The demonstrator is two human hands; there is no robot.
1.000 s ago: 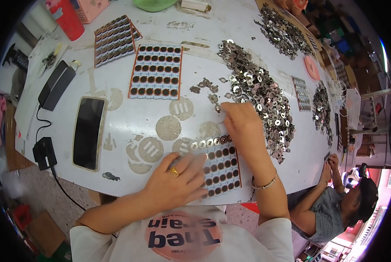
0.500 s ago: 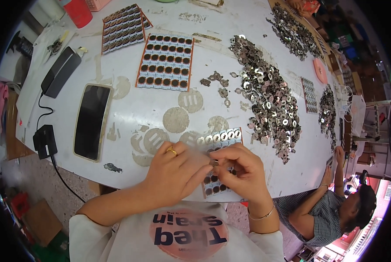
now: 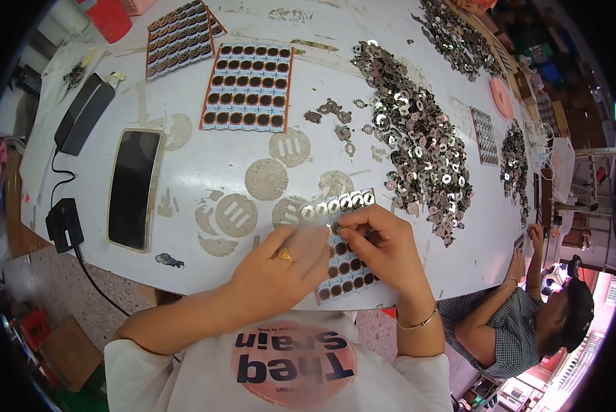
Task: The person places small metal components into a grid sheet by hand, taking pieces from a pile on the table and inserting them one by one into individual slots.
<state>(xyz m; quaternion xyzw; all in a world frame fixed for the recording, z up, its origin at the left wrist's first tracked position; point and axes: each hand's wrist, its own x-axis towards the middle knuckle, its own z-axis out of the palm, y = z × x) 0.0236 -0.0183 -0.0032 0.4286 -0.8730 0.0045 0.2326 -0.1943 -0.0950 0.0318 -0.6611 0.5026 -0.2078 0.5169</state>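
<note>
In front of me lies a small panel (image 3: 349,275) printed light blue, with rows of round black spots. Its far row carries shiny metal pieces (image 3: 344,204) with cut-out centres. My right hand (image 3: 387,247) is over the panel's right side, thumb and forefinger pinched on a small metal piece (image 3: 337,229) just below that row. My left hand (image 3: 287,257), with a gold ring, reaches over the left side. Its fingertips are smeared by motion beside the right fingertips, so whether they grip anything cannot be told. Both hands hide parts of the middle rows.
A big heap of loose metal pieces (image 3: 428,144) lies to the right, with several strays (image 3: 332,113) beside it. Another panel (image 3: 248,89) lies farther off, near stacked panels (image 3: 179,41). A phone (image 3: 135,189) rests at left. A co-worker (image 3: 507,323) sits at right.
Both hands have moved slightly away from me, up toward the panel's row of shiny pieces. The left fingers have shifted and are blurred. The whole view has shifted a little.
</note>
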